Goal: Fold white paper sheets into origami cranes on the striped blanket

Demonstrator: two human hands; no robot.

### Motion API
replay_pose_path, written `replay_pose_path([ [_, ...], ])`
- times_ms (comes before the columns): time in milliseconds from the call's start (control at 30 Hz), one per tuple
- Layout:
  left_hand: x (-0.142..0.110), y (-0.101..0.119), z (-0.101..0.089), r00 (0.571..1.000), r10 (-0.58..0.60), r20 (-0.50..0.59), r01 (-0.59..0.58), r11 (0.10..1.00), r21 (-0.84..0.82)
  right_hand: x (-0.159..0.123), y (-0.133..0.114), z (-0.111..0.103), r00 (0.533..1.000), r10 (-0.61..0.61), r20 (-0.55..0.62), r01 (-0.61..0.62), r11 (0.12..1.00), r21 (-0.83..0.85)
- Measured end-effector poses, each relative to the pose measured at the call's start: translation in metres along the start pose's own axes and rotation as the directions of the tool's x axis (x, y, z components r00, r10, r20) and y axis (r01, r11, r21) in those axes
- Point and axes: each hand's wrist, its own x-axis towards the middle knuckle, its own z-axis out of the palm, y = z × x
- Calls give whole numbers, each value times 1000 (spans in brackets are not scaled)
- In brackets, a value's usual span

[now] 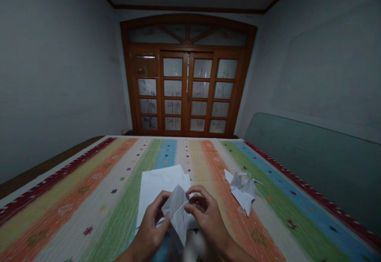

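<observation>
Between my two hands is a piece of folded white paper (pixel 177 210), partly opened into a pointed, diamond-like shape with one tip hanging down. My left hand (pixel 154 220) pinches its left side between thumb and fingers. On the opposite edge, my right hand (pixel 205 212) grips the paper with thumb and forefinger, the other fingers curled. Flat white sheets of paper (pixel 160 178) lie on the table beneath and behind the hands. To the right rest several folded white paper cranes (pixel 243 190), bunched together so that their outlines overlap.
A striped, multicoloured tablecloth (pixel 119 190) covers the table. Beyond the far edge stand wooden doors (pixel 187 91) with glass panes. A greenish panel (pixel 312 155) runs along the right side, and pale walls (pixel 59 75) close in the room.
</observation>
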Motion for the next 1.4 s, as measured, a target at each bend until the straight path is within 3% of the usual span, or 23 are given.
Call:
replay_pose_path([
  [167,-1,9,7,998,-41,-42,46,991,129,-3,1,1,991,-39,128,41,999,-12],
  [467,3,4,7,996,40,-80,-22,978,206,-4,3,-4,949,-70,307,80,997,-20],
  [667,1,1,6,997,26,-68,-16,989,149,-4,-2,-5,937,-88,339,83,996,30],
  [900,5,4,5,989,-75,-126,83,995,57,-2,-4,-10,949,-57,311,41,998,56],
  [1100,5,2,1,993,-96,-68,96,995,4,-1,2,-13,946,-28,324,29,1000,2],
  [1267,2,0,1,996,-70,-56,69,998,-16,0,4,-16,953,-72,295,103,991,-90],
  [1400,3,3,2,997,-36,-69,33,999,-43,-2,3,-13,950,-84,301,96,995,-27],
])
